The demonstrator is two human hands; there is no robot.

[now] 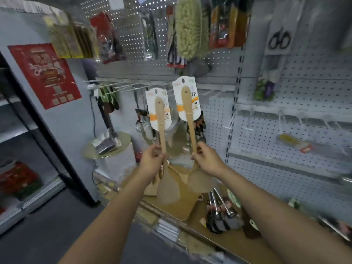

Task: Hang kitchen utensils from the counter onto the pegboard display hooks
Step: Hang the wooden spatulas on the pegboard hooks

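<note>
My left hand (152, 161) grips the handle of a wooden spatula (162, 134), held upright with its flat blade down and a white label card at its top. In my right hand (206, 159) is the handle of a wooden spoon (189, 119), also upright, bowl down, with a similar card on top. Both cards are raised in front of the white pegboard (219, 119), just below a row of bare white hooks (122, 86). More wooden and metal utensils (219, 212) lie on the wooden counter (234, 242) below my arms.
Packaged goods, a brush (187, 27) and scissors (279, 40) hang on the upper pegboard. A round gold stand (108, 145) sits at the left of the counter. A grey wall with a red poster (45, 73) is at the left. Shelf rails (285, 115) jut out at right.
</note>
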